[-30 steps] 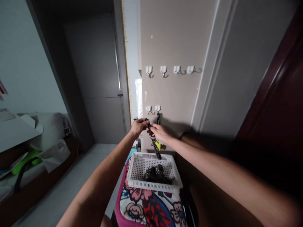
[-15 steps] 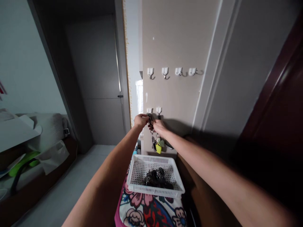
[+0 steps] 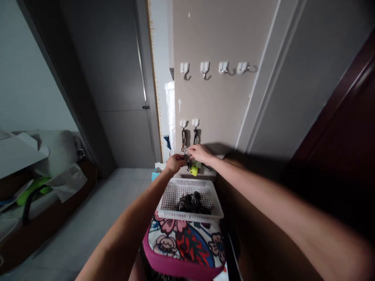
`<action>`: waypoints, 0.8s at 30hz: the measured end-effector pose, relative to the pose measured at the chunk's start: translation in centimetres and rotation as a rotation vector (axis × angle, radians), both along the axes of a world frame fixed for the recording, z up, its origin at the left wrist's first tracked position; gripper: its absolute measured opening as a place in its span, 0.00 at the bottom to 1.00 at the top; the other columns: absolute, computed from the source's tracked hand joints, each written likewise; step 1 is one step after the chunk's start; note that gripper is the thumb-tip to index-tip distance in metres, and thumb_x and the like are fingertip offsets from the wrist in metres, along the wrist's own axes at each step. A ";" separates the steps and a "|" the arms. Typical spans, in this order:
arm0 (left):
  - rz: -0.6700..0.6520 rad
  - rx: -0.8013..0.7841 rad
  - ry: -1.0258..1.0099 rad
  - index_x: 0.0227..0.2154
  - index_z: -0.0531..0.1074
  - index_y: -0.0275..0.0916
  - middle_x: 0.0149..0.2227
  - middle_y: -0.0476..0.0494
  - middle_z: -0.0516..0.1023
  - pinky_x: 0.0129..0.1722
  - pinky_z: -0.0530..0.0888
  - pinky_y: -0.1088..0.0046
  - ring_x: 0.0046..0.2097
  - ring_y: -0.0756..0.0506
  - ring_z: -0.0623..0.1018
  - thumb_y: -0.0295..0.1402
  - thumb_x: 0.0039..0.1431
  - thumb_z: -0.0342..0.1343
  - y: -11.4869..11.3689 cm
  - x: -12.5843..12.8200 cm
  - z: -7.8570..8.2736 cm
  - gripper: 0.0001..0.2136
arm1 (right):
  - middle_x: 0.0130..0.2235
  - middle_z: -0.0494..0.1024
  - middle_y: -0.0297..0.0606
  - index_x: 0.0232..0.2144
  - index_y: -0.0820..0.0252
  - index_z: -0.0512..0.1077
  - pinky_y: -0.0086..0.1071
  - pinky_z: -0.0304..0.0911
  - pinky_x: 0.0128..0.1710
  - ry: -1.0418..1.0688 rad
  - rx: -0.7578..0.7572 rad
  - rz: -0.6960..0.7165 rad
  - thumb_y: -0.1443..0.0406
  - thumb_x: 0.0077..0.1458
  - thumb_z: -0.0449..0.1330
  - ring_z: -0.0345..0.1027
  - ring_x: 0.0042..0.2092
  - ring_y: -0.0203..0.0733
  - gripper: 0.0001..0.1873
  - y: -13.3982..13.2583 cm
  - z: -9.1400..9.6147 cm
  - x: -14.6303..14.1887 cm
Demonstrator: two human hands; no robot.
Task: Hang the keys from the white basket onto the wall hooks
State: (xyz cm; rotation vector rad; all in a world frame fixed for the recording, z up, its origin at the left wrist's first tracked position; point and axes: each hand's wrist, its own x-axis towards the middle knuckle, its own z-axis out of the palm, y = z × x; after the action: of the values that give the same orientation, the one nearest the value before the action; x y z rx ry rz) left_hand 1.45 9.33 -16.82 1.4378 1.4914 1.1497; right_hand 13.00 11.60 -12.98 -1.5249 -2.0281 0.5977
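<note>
Home interior, by the look of it: cluttered sofa [image 3: 63, 146] at L, grey door [image 3: 114, 74] w/ sm. black handle [image 3: 145, 107], pale tiled flr. [image 3: 108, 207], white wall hooks [image 3: 205, 68], two w/ key straps [image 3: 183, 136], plus plastic basket [image 3: 190, 215] on a floral-print cloth top [image 3: 195, 246] edged in pink.

Open wall [image 3: 219, 101] between upper hooks [image 3: 205, 67] and lower hooks [image 3: 195, 122], yellow charm [image 3: 193, 171] crowding the hands [image 3: 175, 163], white basket [image 3: 190, 216] below
</note>
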 end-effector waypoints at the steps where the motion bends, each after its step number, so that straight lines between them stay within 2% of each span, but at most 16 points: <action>1: -0.005 -0.006 0.046 0.31 0.64 0.32 0.22 0.48 0.68 0.21 0.64 0.79 0.21 0.54 0.67 0.25 0.38 0.49 -0.4 -0.1 -0.8 0.12 | 0.29 0.71 0.37 0.31 0.61 0.66 0.24 0.56 0.23 -0.046 -0.001 0.038 0.63 0.46 0.45 0.64 0.27 0.33 0.14 -0.5 -0.2 0.3; 3: 0.025 0.032 0.182 0.32 0.65 0.33 0.26 0.45 0.70 0.26 0.65 0.77 0.25 0.53 0.69 0.25 0.39 0.48 -0.9 -0.3 -1.5 0.12 | 0.31 0.71 0.37 0.31 0.61 0.67 0.26 0.57 0.28 -0.153 0.114 0.078 0.64 0.45 0.46 0.64 0.30 0.35 0.13 -1.4 -0.2 0.7; 5: 0.084 0.170 0.353 0.34 0.65 0.34 0.32 0.43 0.70 0.32 0.65 0.75 0.30 0.51 0.69 0.24 0.41 0.46 -0.8 -0.4 -0.9 0.13 | 0.37 0.69 0.38 0.34 0.62 0.66 0.28 0.55 0.36 -0.246 0.332 0.082 0.66 0.45 0.46 0.61 0.37 0.37 0.14 -1.8 0.6 0.7; 8: 0.135 0.479 0.624 0.39 0.62 0.36 0.43 0.44 0.64 0.42 0.60 0.74 0.42 0.48 0.64 0.24 0.42 0.44 0.1 -0.4 2.2 0.17 | 0.47 0.59 0.40 0.42 0.63 0.60 0.31 0.47 0.45 -0.356 0.650 0.082 0.69 0.46 0.43 0.51 0.47 0.38 0.18 -1.5 2.8 0.2; 10: 0.123 0.632 0.803 0.43 0.58 0.37 0.48 0.46 0.57 0.46 0.56 0.72 0.48 0.47 0.57 0.24 0.43 0.43 0.7 -0.3 4.5 0.20 | 0.51 0.53 0.40 0.45 0.64 0.56 0.35 0.40 0.49 -0.451 0.772 0.101 0.70 0.47 0.41 0.42 0.51 0.39 0.20 -0.7 4.2 -0.2; 12: 0.092 0.692 0.956 0.46 0.53 0.37 0.51 0.46 0.52 0.47 0.52 0.68 0.51 0.45 0.51 0.24 0.43 0.42 1.4 -0.2 6.1 0.22 | 0.52 0.50 0.40 0.46 0.65 0.54 0.39 0.34 0.50 -0.547 0.796 0.100 0.71 0.48 0.39 0.37 0.53 0.41 0.21 0.4 5.0 -0.5; 15: 0.057 0.696 1.098 0.47 0.50 0.37 0.52 0.46 0.49 0.48 0.49 0.63 0.52 0.45 0.48 0.24 0.44 0.41 2.1 -0.1 7.1 0.23 | 0.53 0.48 0.38 0.47 0.64 0.52 0.42 0.30 0.50 -0.631 0.749 0.061 0.72 0.48 0.36 0.33 0.53 0.42 0.22 1.6 5.3 -0.6; 18: 0.059 0.667 1.136 0.48 0.49 0.37 0.53 0.45 0.47 0.48 0.47 0.62 0.52 0.44 0.48 0.24 0.44 0.41 2.5 0.0 7.2 0.24 | 0.53 0.47 0.36 0.48 0.62 0.51 0.43 0.28 0.50 -0.662 0.719 0.058 0.73 0.48 0.35 0.32 0.53 0.42 0.23 1.8 5.6 -0.5; 21: 0.053 0.668 1.113 0.48 0.49 0.38 0.52 0.46 0.49 0.48 0.49 0.64 0.52 0.45 0.49 0.24 0.45 0.40 2.3 -0.1 7.2 0.23 | 0.53 0.48 0.37 0.47 0.63 0.53 0.44 0.29 0.50 -0.681 0.675 0.059 0.72 0.48 0.35 0.32 0.53 0.44 0.22 1.4 6.2 -0.6; 24: 0.062 0.660 1.057 0.47 0.51 0.39 0.51 0.46 0.52 0.47 0.52 0.68 0.51 0.47 0.52 0.23 0.46 0.38 1.4 -0.6 6.4 0.21 | 0.53 0.48 0.36 0.46 0.63 0.54 0.45 0.29 0.50 -0.705 0.661 0.063 0.72 0.48 0.36 0.33 0.53 0.45 0.22 1.0 6.6 -0.6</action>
State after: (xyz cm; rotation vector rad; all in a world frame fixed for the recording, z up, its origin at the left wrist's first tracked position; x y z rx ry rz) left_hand 0.81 10.71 -10.41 2.7497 1.8987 0.9811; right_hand 12.39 12.58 -6.36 -1.3423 -2.4129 -0.6480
